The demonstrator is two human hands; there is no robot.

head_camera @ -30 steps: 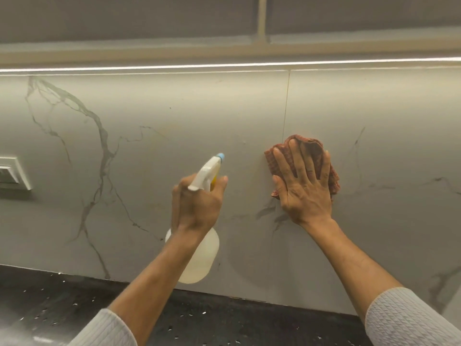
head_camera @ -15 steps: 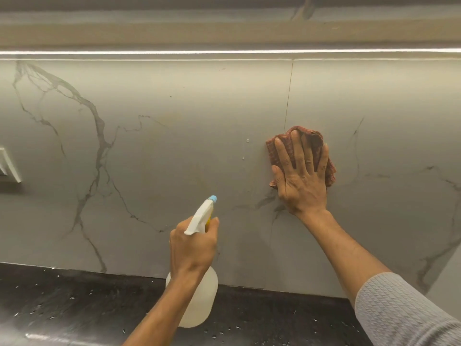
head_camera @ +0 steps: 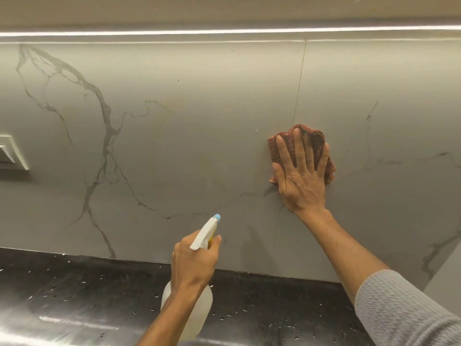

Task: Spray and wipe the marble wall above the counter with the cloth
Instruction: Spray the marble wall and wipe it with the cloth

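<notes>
**Marble wall partly cleaned, more wiping to do**

Head view: The marble wall (head_camera: 199,121) is grey with dark wavy lines in it. It stands right above the black counter (head_camera: 74,295).

The right hand (head_camera: 303,178) lies flat on the wall. Its fingers are straight and spread apart. They press a red-brown cloth (head_camera: 314,138) against the marble, just to the right of a thin line where two wall pieces meet. The cloth is bunched up under the fingers.

The left hand (head_camera: 193,263) is lower down, near the spot where wall and counter meet. Its fingers are curled tight round the neck of a white spray bottle (head_camera: 205,233). The blue tip points up at the wall.

A small drop (head_camera: 256,131) sits on the marble just left of the cloth. Little wet drops also lie on the counter. So it looks like some spraying is done. Wiping seems to be the step in hand.

How much is clean is hard to tell. The cloth covers only a small patch, and the wide part to the left, toward the white switch (head_camera: 12,153), most likely has to be wiped too.
</notes>
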